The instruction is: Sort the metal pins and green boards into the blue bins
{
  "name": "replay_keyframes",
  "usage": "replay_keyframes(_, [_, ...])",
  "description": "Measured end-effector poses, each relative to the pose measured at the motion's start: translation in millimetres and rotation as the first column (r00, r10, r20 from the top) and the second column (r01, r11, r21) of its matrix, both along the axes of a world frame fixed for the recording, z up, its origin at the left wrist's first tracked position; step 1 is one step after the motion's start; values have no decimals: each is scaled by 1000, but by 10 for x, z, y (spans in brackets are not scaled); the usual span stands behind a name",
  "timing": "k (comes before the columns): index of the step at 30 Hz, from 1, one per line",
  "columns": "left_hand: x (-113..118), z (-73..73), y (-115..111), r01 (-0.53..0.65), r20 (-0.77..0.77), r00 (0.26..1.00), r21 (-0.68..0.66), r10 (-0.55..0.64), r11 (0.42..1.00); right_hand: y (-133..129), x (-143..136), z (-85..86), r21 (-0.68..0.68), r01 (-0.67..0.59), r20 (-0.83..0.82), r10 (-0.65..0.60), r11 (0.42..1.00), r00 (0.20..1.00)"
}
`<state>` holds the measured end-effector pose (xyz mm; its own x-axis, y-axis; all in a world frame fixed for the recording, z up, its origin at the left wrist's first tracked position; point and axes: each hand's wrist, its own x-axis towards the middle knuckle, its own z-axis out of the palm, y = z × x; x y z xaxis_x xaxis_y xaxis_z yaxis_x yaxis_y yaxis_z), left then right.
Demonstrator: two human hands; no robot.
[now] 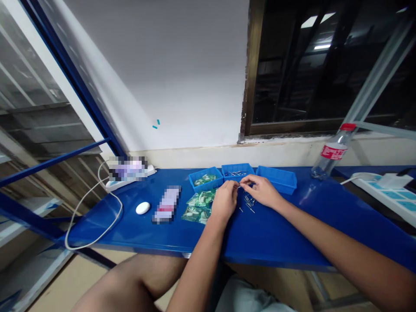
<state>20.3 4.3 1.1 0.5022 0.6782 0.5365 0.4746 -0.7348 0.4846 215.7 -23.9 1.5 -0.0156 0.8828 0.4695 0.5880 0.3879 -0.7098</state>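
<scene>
Over the blue table, my left hand [226,198] and my right hand [261,190] meet with their fingertips pinched together. Between them is a thin, light metal pin, too small to show in detail. Several loose metal pins [249,202] lie on the table just below my right hand. More pins are in the middle blue bin [238,166] behind my fingers. Beside my left hand lie clear plastic packets [199,207] with green and white contents, partly hidden by that hand. Similar packets are inside the left blue bin [208,185].
A third blue bin [277,180] stands behind my right hand. To the left are a blurred-out phone-shaped item [167,204], a white oval case [142,208] and a power strip [130,180] with a looping cable. A bottle [332,151] and another power strip [383,193] stand right.
</scene>
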Motion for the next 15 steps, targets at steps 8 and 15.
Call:
replay_keyframes(8, [-2,40,5,60,236,971,-57,-44,997,5,-38,-31,-11,-56,-28,56,998,998])
replay_keyframes(15, [29,29,5,140,358,930,-136,-83,981,-22,-63,-56,-13,-47,-17,47,999,999])
